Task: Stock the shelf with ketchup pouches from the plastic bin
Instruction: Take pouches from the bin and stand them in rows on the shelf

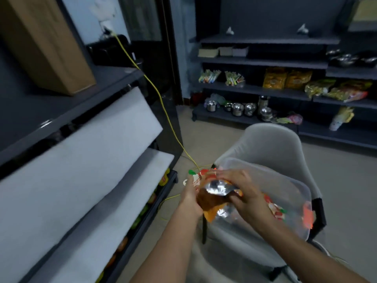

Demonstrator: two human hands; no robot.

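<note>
Both hands are on one bunch of ketchup pouches [214, 194], held over the near-left corner of the clear plastic bin [289, 180]. From my end the left hand [190, 198] has its fingers wrapped round the bunch's left side. The right hand [243, 189] lies over the top with the thumb tucked beneath, pinching the right edge. Silver foil base of one pouch faces the camera; a green cap [191, 172] points away. Blurry, so I cannot count the pouches in the bunch. More pouches [275, 210] lie in the bin's right end. Bin sits on the seat of a grey chair [271, 139]. Shelf [146, 221] stands to the left, white slanted panels [91, 139] above, red-yellow-green packs [164, 179] showing on its bottom tier. Yellow cable [163, 105] runs down across the floor to the chair. Cardboard box [44, 43] on an upper tier of the shelf. Steel pots [237, 109] on the far wall shelving.
</note>
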